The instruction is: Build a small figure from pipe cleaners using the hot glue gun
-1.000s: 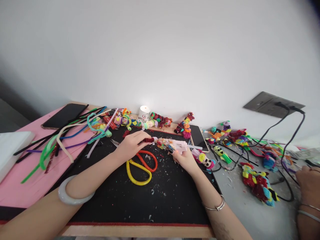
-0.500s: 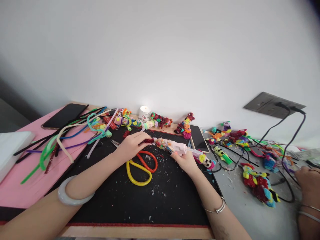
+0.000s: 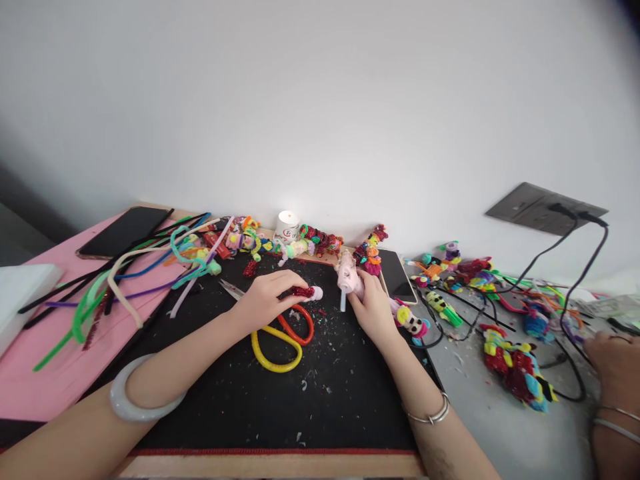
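1. One black felt work mat [image 3: 280, 407] is spread over the middle of the table, with a wooden strip along its near edge; its near half is bare apart from small scraps.
2. One pink sheet [image 3: 45, 373] is laid to the left of the mat, and a loose bundle of long chenille stems in green, black, white and purple [image 3: 125, 273] is scattered across it.
3. Two dark smartphones are seen: one [image 3: 123, 231] at the far left on the pink sheet, one [image 3: 397, 275] at the mat's far right corner.
4. One pair of scissors with yellow and orange loop handles [image 3: 277, 337] is lying on the mat, just under the left hand.
5. The left hand [image 3: 265, 297] is closed in a pinch on a small red glittery chenille piece with a pale tip [image 3: 307, 292], held low over the mat near its centre.
6. The right hand [image 3: 373, 307] is wrapped around a pale pink glue gun [image 3: 349, 280], which is held upright, just right of the red piece and apart from it.
7. Another person's hand [image 3: 613, 360] is resting at the right edge, beside black cables [image 3: 575, 293].
8. A row of finished multicoloured chenille figures [image 3: 310, 241], too many and too small to be counted, is lined along the wall with one small white candle [image 3: 287, 225].
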The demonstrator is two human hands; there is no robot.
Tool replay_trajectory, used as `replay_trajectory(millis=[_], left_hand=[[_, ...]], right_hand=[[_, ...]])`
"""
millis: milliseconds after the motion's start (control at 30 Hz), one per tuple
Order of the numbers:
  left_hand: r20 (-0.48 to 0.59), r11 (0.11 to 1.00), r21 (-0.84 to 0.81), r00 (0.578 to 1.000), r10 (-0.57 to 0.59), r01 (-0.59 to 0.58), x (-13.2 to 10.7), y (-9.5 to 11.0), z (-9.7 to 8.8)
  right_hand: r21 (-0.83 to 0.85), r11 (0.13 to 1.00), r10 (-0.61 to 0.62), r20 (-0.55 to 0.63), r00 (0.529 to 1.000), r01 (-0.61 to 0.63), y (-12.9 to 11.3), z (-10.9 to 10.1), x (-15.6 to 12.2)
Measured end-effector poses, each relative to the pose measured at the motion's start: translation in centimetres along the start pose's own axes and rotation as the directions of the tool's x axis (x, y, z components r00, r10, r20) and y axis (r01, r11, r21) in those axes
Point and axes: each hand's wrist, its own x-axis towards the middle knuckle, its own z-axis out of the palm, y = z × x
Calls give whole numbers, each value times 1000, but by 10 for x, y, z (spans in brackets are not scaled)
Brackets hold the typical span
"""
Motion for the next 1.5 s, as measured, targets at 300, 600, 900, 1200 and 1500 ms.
replay_trajectory(millis=[300, 600, 900, 1200, 1500], left_hand=[[54, 987, -157, 998, -13, 21, -1, 18, 6], [110, 814, -427, 916, -386, 394, -2, 24, 13], [114, 761, -492, 898, -426, 423, -3, 24, 15], [131, 748, -499, 891, -435, 438, -4, 23, 16], [141, 741, -494, 882, -449, 456, -3, 23, 15]], right_hand=[[30, 985, -164, -122, 979, 168, -23, -13, -7], [663, 748, -88, 116, 989, -12, -53, -3, -26], [819, 538, 137, 148, 979, -199, -65, 4, -30], [838, 500, 166, 156, 974, -219, -67, 5, -30], [828, 522, 167, 136, 977, -205, -66, 6, -30]])
